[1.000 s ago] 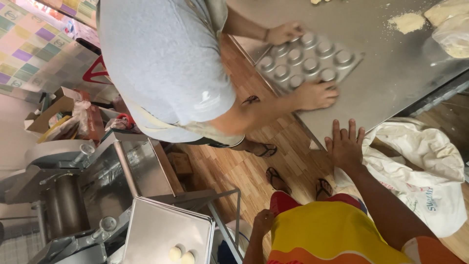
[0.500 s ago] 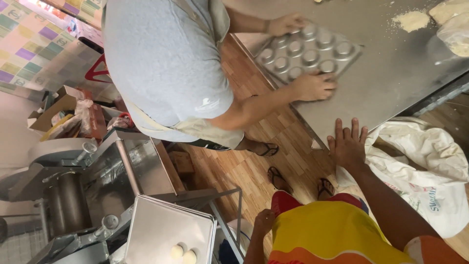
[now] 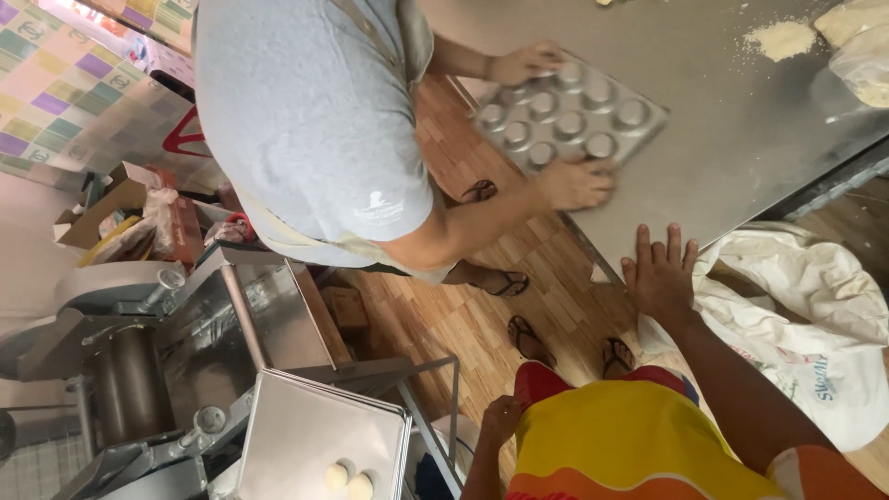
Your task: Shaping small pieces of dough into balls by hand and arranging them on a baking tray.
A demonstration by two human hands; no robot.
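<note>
Bright, even daylight here; soft glare on the steel table (image 3: 741,120), faint shadows, slight blur on the co-worker's hands (image 3: 574,181), edges bending with wide-angle distortion.

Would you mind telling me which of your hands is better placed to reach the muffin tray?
Right, probably. The right hand lies open at the table edge, close to the muffin tray; the left hand hangs back by the hip.

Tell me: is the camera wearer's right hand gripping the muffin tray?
No: the right hand lies flat on the steel table edge, apart from the muffin tray, which the co-worker's hands hold.
</note>
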